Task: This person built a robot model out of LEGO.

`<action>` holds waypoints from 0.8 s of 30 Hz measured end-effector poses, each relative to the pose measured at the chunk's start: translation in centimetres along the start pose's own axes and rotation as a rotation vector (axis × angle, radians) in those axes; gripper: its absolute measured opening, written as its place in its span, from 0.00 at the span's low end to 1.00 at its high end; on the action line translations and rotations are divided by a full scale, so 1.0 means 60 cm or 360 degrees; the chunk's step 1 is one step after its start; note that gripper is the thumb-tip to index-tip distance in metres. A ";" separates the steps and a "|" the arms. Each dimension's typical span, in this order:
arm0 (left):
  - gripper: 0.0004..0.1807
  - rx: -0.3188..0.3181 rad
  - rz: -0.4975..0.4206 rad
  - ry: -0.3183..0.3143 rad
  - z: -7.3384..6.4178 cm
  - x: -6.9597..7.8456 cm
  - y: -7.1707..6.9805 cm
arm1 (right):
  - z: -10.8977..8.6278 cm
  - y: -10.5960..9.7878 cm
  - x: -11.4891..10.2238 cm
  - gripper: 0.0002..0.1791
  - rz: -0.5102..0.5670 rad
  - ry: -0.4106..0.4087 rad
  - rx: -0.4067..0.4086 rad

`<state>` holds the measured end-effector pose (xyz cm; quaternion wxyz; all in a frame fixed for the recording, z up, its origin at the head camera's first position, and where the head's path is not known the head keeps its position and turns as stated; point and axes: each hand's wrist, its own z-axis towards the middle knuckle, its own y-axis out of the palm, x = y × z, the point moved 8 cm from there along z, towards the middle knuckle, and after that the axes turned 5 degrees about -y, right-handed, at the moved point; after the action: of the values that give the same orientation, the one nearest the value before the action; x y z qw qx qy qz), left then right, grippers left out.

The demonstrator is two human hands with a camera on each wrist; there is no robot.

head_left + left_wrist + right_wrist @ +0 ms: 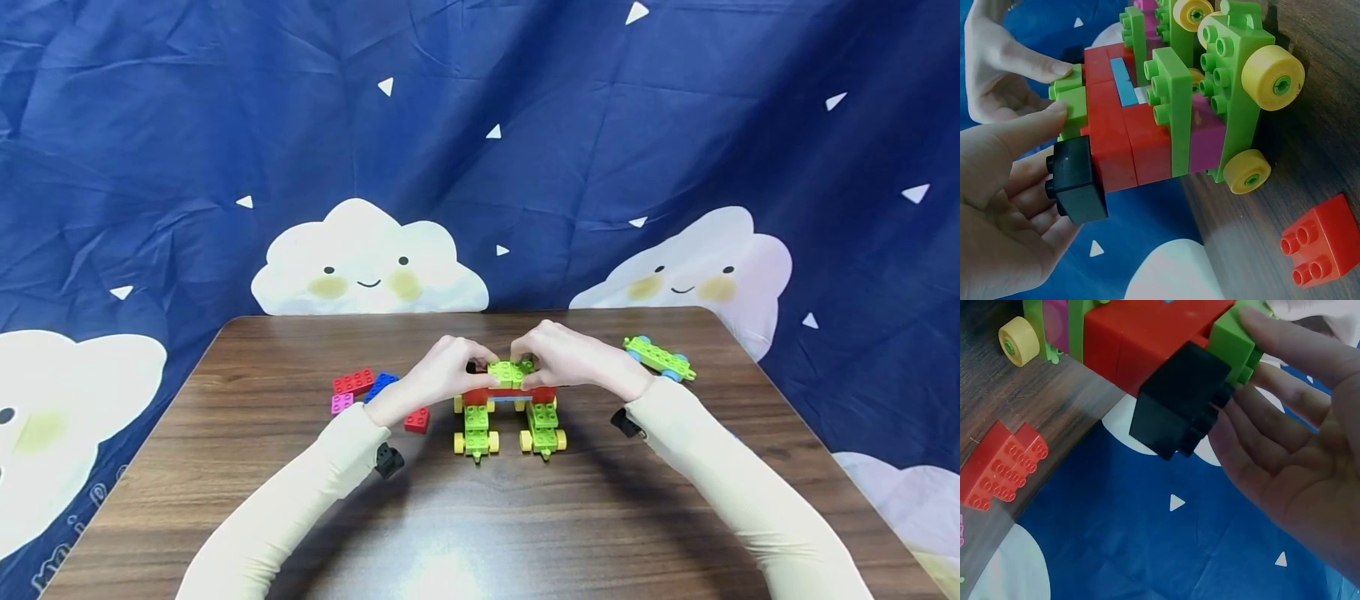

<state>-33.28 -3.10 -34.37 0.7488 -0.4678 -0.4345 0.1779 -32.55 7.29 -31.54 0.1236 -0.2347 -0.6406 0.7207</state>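
Observation:
A built block model stands mid-table on two light green wheeled bases with yellow wheels. Red bricks span it, with a black brick on the left end and another black brick on the right. Two light green bricks sit side by side on top. My left hand pinches the left one, its thumb on the near side. With thumb and fingers, my right hand pinches the right green brick. The fingertips behind are partly hidden.
Left of the model lie a red brick, a pink brick, a blue brick and a nearer red brick. A green wheeled base with blue wheels is at the back right. Behind the table hangs a blue cloth.

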 end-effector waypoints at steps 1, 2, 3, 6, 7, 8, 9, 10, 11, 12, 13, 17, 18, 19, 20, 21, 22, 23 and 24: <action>0.16 0.0001 0.0002 0.0004 0.000 0.000 -0.001 | 0.001 0.000 0.002 0.10 0.0021 0.0006 -0.0008; 0.16 0.0001 0.0001 0.0006 0.000 0.001 -0.001 | 0.001 0.000 0.003 0.10 0.0030 0.0014 -0.0018; 0.16 0.0001 0.0001 0.0006 0.000 0.001 -0.001 | 0.001 0.001 0.005 0.10 0.0043 0.0027 -0.0030; 0.16 0.0001 -0.0004 0.0006 0.000 0.001 -0.002 | 0.002 0.001 0.007 0.10 0.0054 0.0043 -0.0058; 0.16 0.0001 -0.0004 0.0006 0.001 0.000 -0.002 | 0.002 0.001 0.007 0.11 0.0055 0.0048 -0.0069; 0.16 0.0001 -0.0005 0.0004 0.001 0.000 -0.002 | 0.002 0.001 0.008 0.11 0.0054 0.0053 -0.0082; 0.16 -0.0001 -0.0005 0.0003 0.001 0.000 -0.002 | 0.002 0.002 0.007 0.11 0.0058 0.0053 -0.0095; 0.16 -0.0001 -0.0004 0.0003 0.001 0.000 -0.002 | 0.003 0.002 0.007 0.11 0.0062 0.0054 -0.0107; 0.16 -0.0001 -0.0004 0.0003 0.001 -0.001 -0.002 | 0.003 0.002 0.007 0.11 0.0065 0.0055 -0.0119; 0.17 -0.0001 -0.0003 0.0002 0.001 -0.001 -0.002 | 0.003 0.003 0.006 0.10 0.0069 0.0051 -0.0129; 0.17 0.0000 -0.0002 0.0002 0.001 -0.001 -0.002 | 0.004 0.003 0.005 0.09 0.0071 0.0045 -0.0136; 0.17 0.0000 0.0005 0.0010 0.002 -0.002 -0.001 | 0.004 0.006 0.003 0.06 0.0051 0.0006 -0.0137; 0.17 0.0000 0.0004 0.0013 0.002 -0.002 -0.001 | 0.004 0.006 0.003 0.05 0.0042 -0.0002 -0.0135; 0.17 0.0002 0.0004 0.0015 0.003 -0.002 0.000 | 0.004 0.007 0.003 0.05 0.0031 -0.0010 -0.0133; 0.16 0.0004 0.0005 0.0019 0.003 -0.002 -0.001 | 0.004 0.008 0.002 0.05 0.0029 -0.0019 -0.0126; 0.16 0.0006 0.0004 0.0021 0.002 -0.002 -0.001 | 0.003 0.008 0.003 0.05 0.0030 -0.0026 -0.0119; 0.16 0.0010 0.0002 0.0023 0.002 -0.002 -0.001 | 0.002 0.009 0.004 0.04 0.0030 -0.0035 -0.0111; 0.16 0.0010 -0.0001 0.0020 0.003 -0.002 -0.001 | 0.001 0.009 0.004 0.04 0.0035 -0.0045 -0.0106; 0.16 0.0010 -0.0005 0.0021 0.002 -0.002 -0.001 | 0.000 0.009 0.004 0.04 0.0031 -0.0053 -0.0101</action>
<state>-33.45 -3.14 -34.32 0.7533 -0.4660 -0.4298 0.1750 -32.69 7.30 -32.13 0.0984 -0.2327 -0.6627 0.7050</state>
